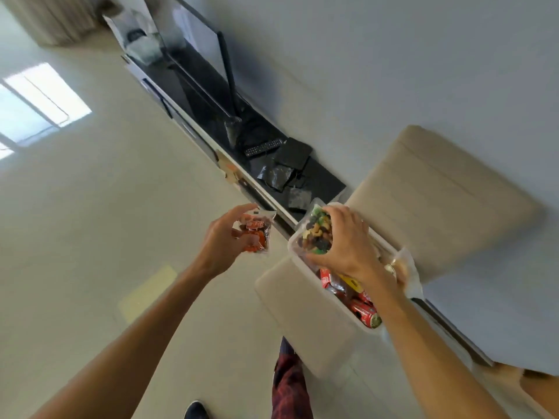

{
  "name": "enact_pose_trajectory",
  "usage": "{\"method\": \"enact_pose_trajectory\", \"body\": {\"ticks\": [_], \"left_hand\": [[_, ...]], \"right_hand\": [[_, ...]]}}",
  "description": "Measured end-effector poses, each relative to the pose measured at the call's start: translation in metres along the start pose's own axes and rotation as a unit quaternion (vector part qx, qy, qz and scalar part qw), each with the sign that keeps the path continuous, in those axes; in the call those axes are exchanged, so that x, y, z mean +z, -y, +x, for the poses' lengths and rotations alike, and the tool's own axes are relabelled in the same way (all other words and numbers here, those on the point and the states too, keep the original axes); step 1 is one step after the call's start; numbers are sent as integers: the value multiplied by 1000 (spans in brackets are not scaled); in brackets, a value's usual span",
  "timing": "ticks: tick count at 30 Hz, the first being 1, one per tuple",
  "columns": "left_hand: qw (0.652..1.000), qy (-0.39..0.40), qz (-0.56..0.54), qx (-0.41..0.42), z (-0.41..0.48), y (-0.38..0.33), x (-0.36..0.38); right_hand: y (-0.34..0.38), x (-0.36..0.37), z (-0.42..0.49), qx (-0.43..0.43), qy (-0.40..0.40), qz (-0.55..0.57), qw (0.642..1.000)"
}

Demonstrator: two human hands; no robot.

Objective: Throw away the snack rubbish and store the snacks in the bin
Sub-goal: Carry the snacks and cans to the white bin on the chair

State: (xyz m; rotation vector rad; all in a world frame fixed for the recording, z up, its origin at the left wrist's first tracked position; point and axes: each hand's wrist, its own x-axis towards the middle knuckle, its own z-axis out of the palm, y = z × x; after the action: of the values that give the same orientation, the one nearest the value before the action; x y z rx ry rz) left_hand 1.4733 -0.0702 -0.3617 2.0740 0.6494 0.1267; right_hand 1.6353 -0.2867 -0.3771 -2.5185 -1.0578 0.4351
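Note:
A white plastic bin (pixel 305 269) rests on a beige chair and holds red snack packs and a red can (pixel 367 314). My right hand (pixel 348 243) grips a clear bag of mixed nuts (pixel 316 234) at the bin's far end, over its rim. To the left of the bin, above the floor, my left hand (pixel 225 240) holds a small clear packet of orange-red snacks (pixel 257 234). A crumpled clear wrapper (pixel 406 269) lies at the bin's right side.
The beige chair (pixel 435 201) stands against a white wall. A low black TV shelf (pixel 272 164) with a television (pixel 193 46), a remote (pixel 263 146) and black packets runs along the wall. Pale floor spreads to the left. My leg and shoe show below.

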Motion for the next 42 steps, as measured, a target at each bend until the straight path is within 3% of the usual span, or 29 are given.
{"method": "enact_pose_trajectory", "body": {"ticks": [5,12,22,31,37,42], "left_hand": [[992,-125,-21,1,-97,25,-137],[957,-288,0,-37,-311,109,-315],[857,-502,16,-116,-535,231,-469],[775,-592,31,-219,-630,346,-597],[727,-629,28,-275,-686,419,-701],[701,-648,20,-298,-725,486,-773]], "right_hand": [[166,-6,7,-154,-3,-42,987],[441,51,-50,-375,6,-70,924],[725,176,-120,-563,77,-61,820],[945,296,-119,-650,116,-28,751],[1096,360,-110,-674,124,-17,728],[1201,420,-115,-672,124,-27,730]]}}
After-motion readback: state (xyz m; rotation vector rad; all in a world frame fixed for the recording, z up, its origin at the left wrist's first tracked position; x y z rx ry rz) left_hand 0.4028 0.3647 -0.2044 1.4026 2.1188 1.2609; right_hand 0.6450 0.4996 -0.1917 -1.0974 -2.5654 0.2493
